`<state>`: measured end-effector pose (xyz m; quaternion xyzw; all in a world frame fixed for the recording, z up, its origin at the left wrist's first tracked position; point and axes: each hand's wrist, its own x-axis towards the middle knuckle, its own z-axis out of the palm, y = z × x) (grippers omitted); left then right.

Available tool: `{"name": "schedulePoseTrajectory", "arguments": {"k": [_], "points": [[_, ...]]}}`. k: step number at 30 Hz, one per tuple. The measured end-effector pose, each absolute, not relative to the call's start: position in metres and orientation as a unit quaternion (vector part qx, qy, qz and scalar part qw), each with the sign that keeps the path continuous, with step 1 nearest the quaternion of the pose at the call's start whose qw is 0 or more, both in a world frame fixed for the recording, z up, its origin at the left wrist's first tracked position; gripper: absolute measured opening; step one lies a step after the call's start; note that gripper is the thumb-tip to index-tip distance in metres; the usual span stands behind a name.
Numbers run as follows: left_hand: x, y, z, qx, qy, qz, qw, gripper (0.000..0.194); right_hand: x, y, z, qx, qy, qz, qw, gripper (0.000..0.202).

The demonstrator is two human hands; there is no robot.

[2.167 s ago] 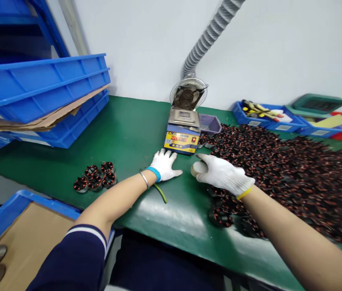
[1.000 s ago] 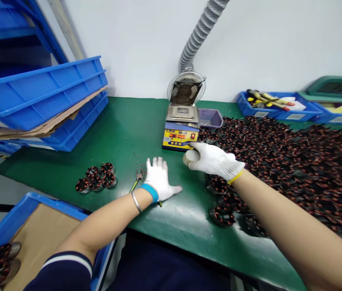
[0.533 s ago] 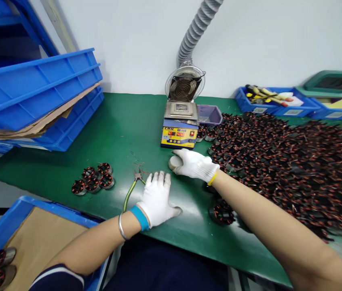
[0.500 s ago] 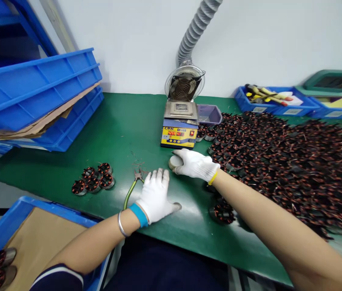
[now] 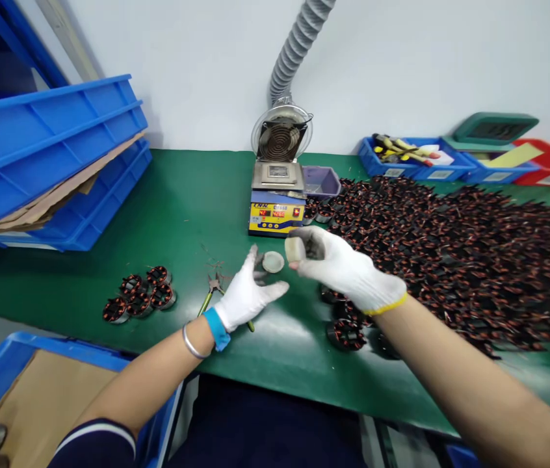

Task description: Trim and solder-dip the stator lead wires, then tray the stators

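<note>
My right hand [image 5: 340, 263], in a white glove with a yellow cuff, holds a small pale round tub [image 5: 295, 249] tilted on its side above the table. Just left of it, a shallow whitish round dish or lid [image 5: 273, 262] lies flat on the green table. My left hand [image 5: 246, 292], gloved in white with a blue cuff band, is open beside that round piece, fingers apart; I see nothing in it. Green-handled cutting pliers [image 5: 211, 290] lie jaws open, partly under my left hand. Small wire clippings [image 5: 214, 264] are scattered by their jaws.
A yellow-fronted solder pot [image 5: 275, 218] stands ahead under a grey hose [image 5: 294, 55]. Copper-wound stators [image 5: 431, 253] crowd the right; several more [image 5: 138, 304] sit at left. Blue trays [image 5: 51, 143] are stacked far left, and a blue crate [image 5: 16, 344] stands front left.
My right hand has lifted the round tub from the table, leaving a shallow round piece behind. My left hand has risen off the tabletop and shifted toward that piece. The view has turned slightly right.
</note>
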<state>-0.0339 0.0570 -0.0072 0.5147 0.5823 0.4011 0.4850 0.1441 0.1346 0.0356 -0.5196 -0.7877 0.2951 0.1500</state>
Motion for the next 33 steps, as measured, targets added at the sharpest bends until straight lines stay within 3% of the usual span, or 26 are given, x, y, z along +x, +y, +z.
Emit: {"name": "schedulePoseTrajectory", "arguments": {"k": [3,7,10,14,18,21,24,26,28,31,33], "points": [[-0.027,0.042,0.002,0.435,0.498,0.428,0.616,0.076,0.138,0.097,0.017,-0.49,-0.725,0.41,0.255,0.066],[-0.026,0.038,0.007,0.451,0.509,0.419,0.601,0.051,0.133,0.059,0.004,-0.493,-0.724,0.369,0.31,0.064],[-0.04,0.05,0.004,0.523,0.597,0.38,0.475,0.052,0.157,0.044,0.002,-0.521,-0.77,0.25,0.271,0.069],[-0.072,0.086,-0.001,0.604,0.76,0.191,0.142,0.05,0.211,0.024,-0.019,-0.495,-0.81,0.035,0.314,0.06],[-0.099,0.126,-0.004,0.571,0.807,0.128,0.078,0.052,0.236,0.007,-0.042,-0.452,-0.838,-0.065,0.3,0.055],[-0.105,0.142,-0.004,0.567,0.815,0.112,0.045,0.071,0.233,0.004,-0.047,-0.443,-0.859,-0.09,0.24,0.041],[-0.09,0.128,-0.004,0.592,0.78,0.2,0.025,0.083,0.228,0.005,-0.046,-0.438,-0.86,-0.098,0.243,0.041],[-0.068,0.101,-0.006,0.612,0.71,0.334,0.096,0.066,0.222,0.005,-0.043,-0.438,-0.847,-0.08,0.29,0.039],[-0.041,0.068,-0.009,0.601,0.607,0.427,0.296,0.056,0.212,0.004,-0.036,-0.439,-0.828,-0.042,0.346,0.039],[-0.005,0.025,-0.013,0.469,0.446,0.393,0.653,0.066,0.189,0.002,-0.022,-0.412,-0.819,0.026,0.399,0.045],[0.009,0.011,-0.013,0.353,0.388,0.397,0.753,0.069,0.176,0.002,-0.014,-0.388,-0.815,0.07,0.424,0.052]]}}
